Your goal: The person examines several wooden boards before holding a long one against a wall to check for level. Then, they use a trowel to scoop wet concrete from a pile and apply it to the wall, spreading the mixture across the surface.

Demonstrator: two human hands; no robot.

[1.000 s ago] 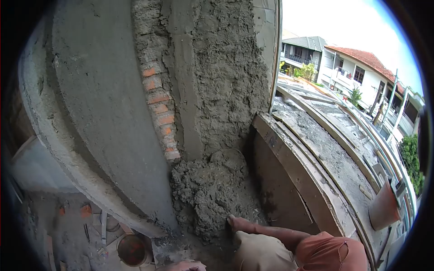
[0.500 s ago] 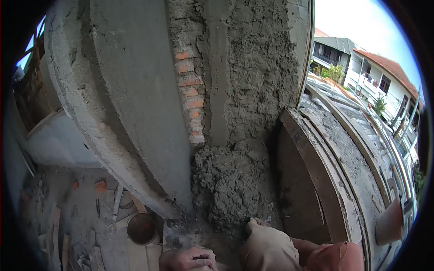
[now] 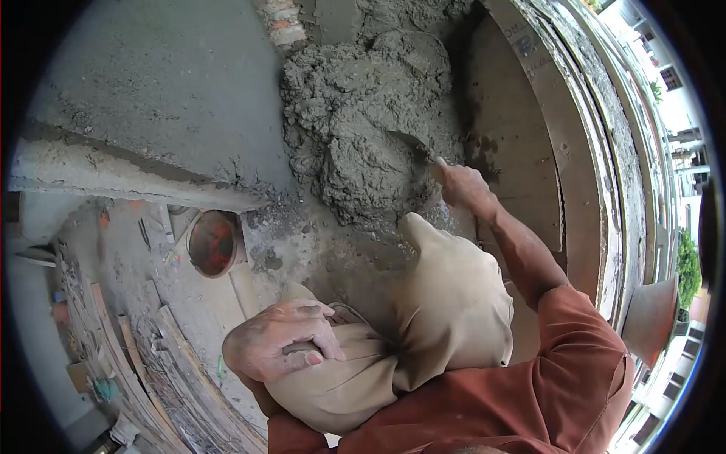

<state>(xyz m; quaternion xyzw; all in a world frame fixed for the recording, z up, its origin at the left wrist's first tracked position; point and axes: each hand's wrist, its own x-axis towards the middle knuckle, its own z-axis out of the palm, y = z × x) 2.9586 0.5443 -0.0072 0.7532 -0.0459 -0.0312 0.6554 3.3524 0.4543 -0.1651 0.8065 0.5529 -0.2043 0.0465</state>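
A big heap of wet grey mortar (image 3: 355, 113) lies at the foot of the wall. My right hand (image 3: 463, 185) is closed round the handle of a trowel (image 3: 411, 140), whose blade is partly sunk in the right side of the heap. My left hand (image 3: 283, 340) rests on my bent left knee, with the fingers loosely curled and nothing visible in them. Mortar residue dusts its skin. My right knee (image 3: 454, 295) stands just in front of the heap, below the trowel hand.
A plastered wall (image 3: 166, 83) rises on the left, with bare bricks (image 3: 283, 19) beside it. Wooden boards (image 3: 560, 136) flank the right side. A round bucket (image 3: 213, 244) and loose planks (image 3: 178, 356) lie to the left. Another bucket (image 3: 650, 321) stands at the far right.
My view has tilted down, bringing my legs and both arms into sight. My right hand and the trowel now show at the mortar heap. My left hand stays curled.
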